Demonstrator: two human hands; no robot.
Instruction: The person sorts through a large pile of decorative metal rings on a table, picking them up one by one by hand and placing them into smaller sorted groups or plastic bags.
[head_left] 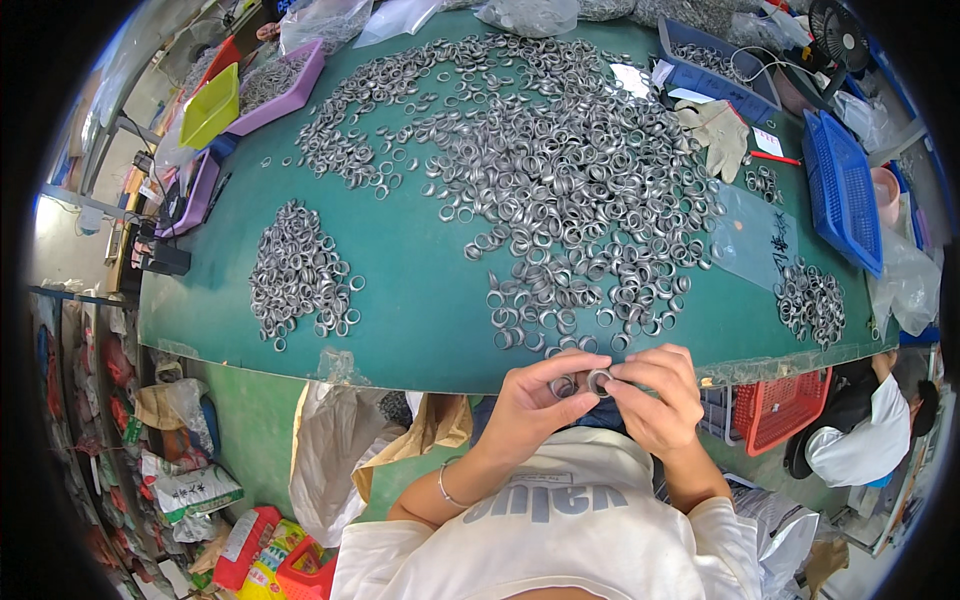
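Observation:
At the near edge of the green table (420, 330), my left hand (530, 405) pinches a small grey metal ring (563, 386) between thumb and fingers. Close beside it, my right hand (660, 400) grips another metal ring (599, 381) by its edge. The two rings are almost side by side; whether they touch, I cannot tell. Just beyond my fingers spreads a large heap of similar rings (570, 170), with loose ones at its near side. A smaller pile of rings (295, 275) lies to the left, and another small pile (810, 300) to the right.
Lilac and yellow bins (210, 108) line the far left. At the right are a blue basket (842, 190), a work glove (715, 135) and a clear plastic bag (755, 235). Below the table stand a red crate (780, 410) and paper sacks (335, 450). Another person (860, 440) is at the lower right.

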